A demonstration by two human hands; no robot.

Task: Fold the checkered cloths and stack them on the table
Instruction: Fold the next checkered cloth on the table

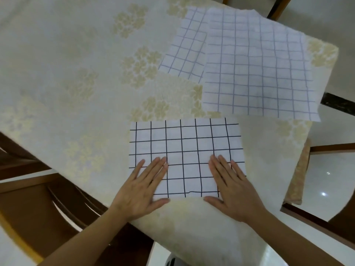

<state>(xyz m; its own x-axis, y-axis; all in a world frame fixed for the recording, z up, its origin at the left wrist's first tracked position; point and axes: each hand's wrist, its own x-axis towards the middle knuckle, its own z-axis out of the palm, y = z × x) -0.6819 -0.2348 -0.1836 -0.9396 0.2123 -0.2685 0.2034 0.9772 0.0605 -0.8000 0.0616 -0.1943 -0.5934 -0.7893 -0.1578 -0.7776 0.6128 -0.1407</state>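
Both hands lie flat with fingers straight and slightly spread, palms down. The left hand (pixel 143 186) presses the near left corner of the folded cloth (pixel 187 150), and the right hand (pixel 232 186) presses its near right corner; each thumb reaches inward along the cloth's near edge. This cloth is white with bold dark grid lines and sits on the table (pixel 67 73) directly beneath and just beyond the fingertips.

Farther out from the right hand, up and to the right, lie two more checkered cloths with fainter bluish lines. The larger pale cloth (pixel 257 66) overlaps the second pale cloth (pixel 184 45), which shows only as a strip at its left, and its far right corner hangs past the table's edge. A small gap of tablecloth separates them from the folded one. That makes three cloths in all.

The table wears a cream covering with pale gold flower clusters. Brown wooden chairs (pixel 48 198) stand to the left of the left hand.
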